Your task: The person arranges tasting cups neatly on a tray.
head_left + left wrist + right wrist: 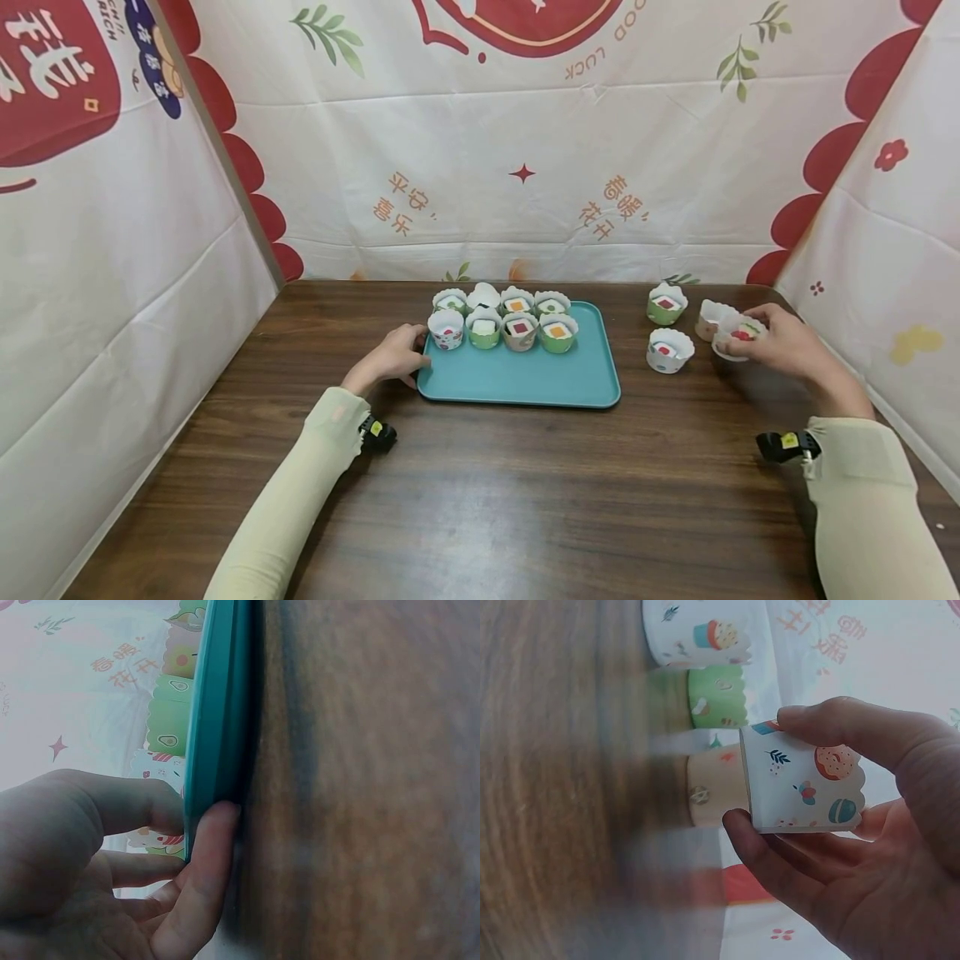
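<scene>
A person's 2 bare hands work at a dark wooden table [487,500], seen from above. At the right of the frame, the right hand [787,337] pinches a white paper cup [802,780] between thumb and fingers, parted only by the cup's width. The right wrist view shows doughnut and leaf prints on the cup, and its base appears raised off the wood. To its left sit a tan cup [708,323], a green cup [663,312] and a second white cup [669,357].

At the centre, a blue tray [517,382] carries 8 small cups [520,331] in 2 rows of 4. The left hand [390,354] holds the tray's left edge, fingers bent about the rim (a steadying hold, I would judge).

The paper walls look thin, so a light, even pinch should serve best; squeezed hard, the cup could buckle. Holding it level would guard the red and green filling [744,332]. Lifting well clear of the tan cup, which it overlaps in the head view, should avoid a knock.
</scene>
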`<act>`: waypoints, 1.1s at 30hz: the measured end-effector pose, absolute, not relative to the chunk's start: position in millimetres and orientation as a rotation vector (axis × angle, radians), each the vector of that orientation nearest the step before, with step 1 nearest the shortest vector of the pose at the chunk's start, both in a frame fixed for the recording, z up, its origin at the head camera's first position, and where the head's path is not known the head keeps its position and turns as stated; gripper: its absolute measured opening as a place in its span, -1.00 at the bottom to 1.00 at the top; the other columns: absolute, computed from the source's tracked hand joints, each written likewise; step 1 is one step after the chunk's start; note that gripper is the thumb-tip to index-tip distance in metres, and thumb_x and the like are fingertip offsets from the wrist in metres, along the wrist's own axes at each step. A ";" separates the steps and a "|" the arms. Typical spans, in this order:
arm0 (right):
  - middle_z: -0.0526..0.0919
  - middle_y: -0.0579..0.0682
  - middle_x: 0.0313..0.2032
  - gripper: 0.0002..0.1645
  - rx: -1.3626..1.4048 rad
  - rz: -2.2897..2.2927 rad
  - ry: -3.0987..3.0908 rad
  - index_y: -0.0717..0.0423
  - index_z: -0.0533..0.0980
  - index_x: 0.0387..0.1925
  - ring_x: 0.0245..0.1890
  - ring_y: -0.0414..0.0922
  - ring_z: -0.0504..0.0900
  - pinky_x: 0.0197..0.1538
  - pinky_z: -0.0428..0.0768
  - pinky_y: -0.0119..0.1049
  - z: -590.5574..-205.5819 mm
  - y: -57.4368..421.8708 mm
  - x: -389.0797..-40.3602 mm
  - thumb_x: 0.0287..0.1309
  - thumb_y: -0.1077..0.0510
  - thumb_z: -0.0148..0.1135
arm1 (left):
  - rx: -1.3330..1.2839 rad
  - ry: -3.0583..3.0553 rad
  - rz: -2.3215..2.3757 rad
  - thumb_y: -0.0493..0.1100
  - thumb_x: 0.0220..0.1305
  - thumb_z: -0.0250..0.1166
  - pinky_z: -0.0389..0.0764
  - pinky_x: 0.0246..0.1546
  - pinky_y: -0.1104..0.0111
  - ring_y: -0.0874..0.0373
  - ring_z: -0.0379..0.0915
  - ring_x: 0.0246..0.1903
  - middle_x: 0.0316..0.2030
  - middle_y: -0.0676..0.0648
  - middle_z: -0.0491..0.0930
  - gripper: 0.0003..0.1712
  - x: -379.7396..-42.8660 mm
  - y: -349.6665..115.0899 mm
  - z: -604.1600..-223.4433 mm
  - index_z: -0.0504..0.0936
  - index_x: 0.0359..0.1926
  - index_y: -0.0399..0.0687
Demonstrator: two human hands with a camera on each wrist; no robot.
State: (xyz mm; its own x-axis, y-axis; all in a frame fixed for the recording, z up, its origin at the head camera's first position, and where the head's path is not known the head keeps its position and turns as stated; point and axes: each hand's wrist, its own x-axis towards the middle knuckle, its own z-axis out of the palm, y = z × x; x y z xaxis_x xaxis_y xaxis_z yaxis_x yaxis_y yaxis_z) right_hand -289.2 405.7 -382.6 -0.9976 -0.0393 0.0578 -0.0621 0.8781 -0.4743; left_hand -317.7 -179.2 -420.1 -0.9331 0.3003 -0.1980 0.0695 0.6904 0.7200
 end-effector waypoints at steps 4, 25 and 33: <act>0.51 0.47 -0.04 -0.06 0.114 0.796 -2.952 0.57 0.28 0.23 -0.23 0.10 0.52 -0.38 0.46 -0.36 -377.4 398.1 -288.9 0.16 -0.05 0.48 | 0.298 2.599 1.090 -0.34 0.34 0.22 0.81 -0.49 0.25 -0.15 0.64 -0.16 0.27 -0.42 0.36 -0.21 -318.0 -179.0 -419.8 0.17 0.53 -0.38; 0.46 0.42 0.04 -0.02 0.138 0.792 -2.949 0.43 0.20 0.32 -0.06 0.25 0.50 -0.27 0.45 -0.32 -360.7 368.9 -280.6 0.19 -0.12 0.45 | 0.282 2.602 1.087 -0.33 0.35 0.22 0.81 -0.48 0.26 -0.16 0.62 -0.13 0.28 -0.42 0.34 -0.21 -316.3 -178.9 -419.6 0.16 0.54 -0.37; 0.47 0.44 0.07 -0.05 0.171 0.790 -2.925 0.42 0.20 0.34 -0.01 0.27 0.49 -0.19 0.44 -0.22 -353.3 359.7 -277.7 0.22 -0.09 0.42 | 0.295 2.603 1.089 -0.33 0.36 0.22 0.81 -0.48 0.26 -0.15 0.63 -0.14 0.28 -0.42 0.34 -0.21 -316.3 -179.6 -419.4 0.16 0.53 -0.38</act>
